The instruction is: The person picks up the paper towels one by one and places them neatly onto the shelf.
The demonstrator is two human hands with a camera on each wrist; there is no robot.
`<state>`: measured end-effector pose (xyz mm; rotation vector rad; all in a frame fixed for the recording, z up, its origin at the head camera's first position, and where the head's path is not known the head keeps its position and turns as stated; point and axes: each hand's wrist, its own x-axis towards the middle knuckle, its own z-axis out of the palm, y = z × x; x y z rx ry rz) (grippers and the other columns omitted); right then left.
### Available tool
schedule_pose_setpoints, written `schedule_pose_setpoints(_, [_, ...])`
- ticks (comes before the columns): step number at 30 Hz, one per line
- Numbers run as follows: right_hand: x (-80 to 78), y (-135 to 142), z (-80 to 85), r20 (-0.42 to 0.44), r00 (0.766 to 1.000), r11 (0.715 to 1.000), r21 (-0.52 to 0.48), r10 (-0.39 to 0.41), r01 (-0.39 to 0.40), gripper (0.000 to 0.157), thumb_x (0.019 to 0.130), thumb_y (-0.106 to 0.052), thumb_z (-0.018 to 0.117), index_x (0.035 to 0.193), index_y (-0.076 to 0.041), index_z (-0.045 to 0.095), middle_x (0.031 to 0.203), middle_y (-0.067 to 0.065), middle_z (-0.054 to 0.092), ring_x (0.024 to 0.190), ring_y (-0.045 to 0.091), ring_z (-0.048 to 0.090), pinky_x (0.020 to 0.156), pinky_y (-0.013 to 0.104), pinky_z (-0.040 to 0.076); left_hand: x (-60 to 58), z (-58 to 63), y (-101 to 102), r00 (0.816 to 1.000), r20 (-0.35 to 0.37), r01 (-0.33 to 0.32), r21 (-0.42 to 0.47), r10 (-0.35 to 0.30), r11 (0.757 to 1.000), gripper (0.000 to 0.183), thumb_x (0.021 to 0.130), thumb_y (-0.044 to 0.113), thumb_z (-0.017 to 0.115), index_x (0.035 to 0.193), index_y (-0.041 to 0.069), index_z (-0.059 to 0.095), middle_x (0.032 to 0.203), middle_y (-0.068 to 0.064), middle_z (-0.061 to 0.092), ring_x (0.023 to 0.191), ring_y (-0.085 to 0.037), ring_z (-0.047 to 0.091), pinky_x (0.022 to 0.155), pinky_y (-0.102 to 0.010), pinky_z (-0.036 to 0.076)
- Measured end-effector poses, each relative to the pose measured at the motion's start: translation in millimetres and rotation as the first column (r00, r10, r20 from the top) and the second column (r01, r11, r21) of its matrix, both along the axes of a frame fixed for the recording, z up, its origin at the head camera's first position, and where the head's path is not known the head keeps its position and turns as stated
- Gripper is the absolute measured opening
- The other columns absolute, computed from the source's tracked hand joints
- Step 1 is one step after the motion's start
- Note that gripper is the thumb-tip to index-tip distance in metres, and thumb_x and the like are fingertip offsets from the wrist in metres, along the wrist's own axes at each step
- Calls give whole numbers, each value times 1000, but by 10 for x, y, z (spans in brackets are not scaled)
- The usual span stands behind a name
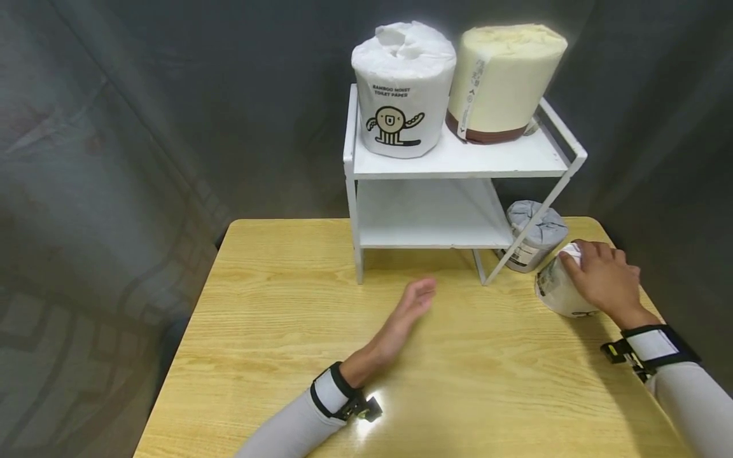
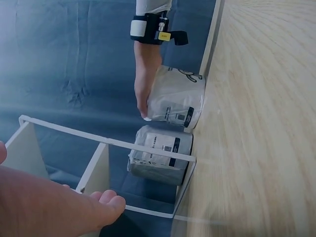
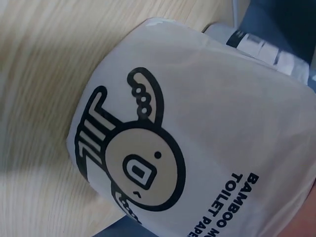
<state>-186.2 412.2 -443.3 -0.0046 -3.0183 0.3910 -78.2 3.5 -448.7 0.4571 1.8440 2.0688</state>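
Fingers of your right hand (image 1: pixel 607 280): curved over the top of one white-wrapped roll (image 1: pixel 555 296), thumb on the side nearer the shelf, gripping it. Fingers of your left hand (image 1: pixel 403 315): extended, lying close together, slightly bent at the tips, holding nothing, in front of the shelf and well apart from your right hand; somewhat blurred. Item, the gripped roll: upright at the right-hand edge of the table (image 1: pixel 275 318); wrapper printed with a round-faced figure and the words "TOILET PAPER", partly cut off in the right wrist view; whether its base bears fully on the wood, you cannot tell. Item, one grey-wrapped roll (image 1: pixel 545 230): standing just behind the gripped one, beside the shelf, partly hidden by a slanting leg, pale label on its side. Item, one white shelf (image 1: pixel 424 213): two tiers, at the back of the table. Item, on its upper tier, left: one large white roll (image 1: pixel 409 76), lettered "BAMBOO MOIST TOILET PAPER", with a like figure. Item, on the same tier, right: one cream roll (image 1: pixel 506 83), brown band at its base, printed strip down its side. Worn by you: two black wrist straps (image 1: pixel 655 343), light sleeves (image 1: pixel 698 407). Backdrop: one dark grey curtain (image 1: pixel 258 95).
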Motion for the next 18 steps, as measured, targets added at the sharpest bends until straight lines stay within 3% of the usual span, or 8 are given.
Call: schedule_pose_setpoints(18, [261,-318,-14,-34,998,999,13,52,-51,70,110,-52,39,145,9,44,141,43,41,125,69,37,83,87,34,26,-84,87,1000,8,11,-4,-11,1000,61,110,36,35,163,8,26,169,-15,28,157,-29,29,128,-53,22])
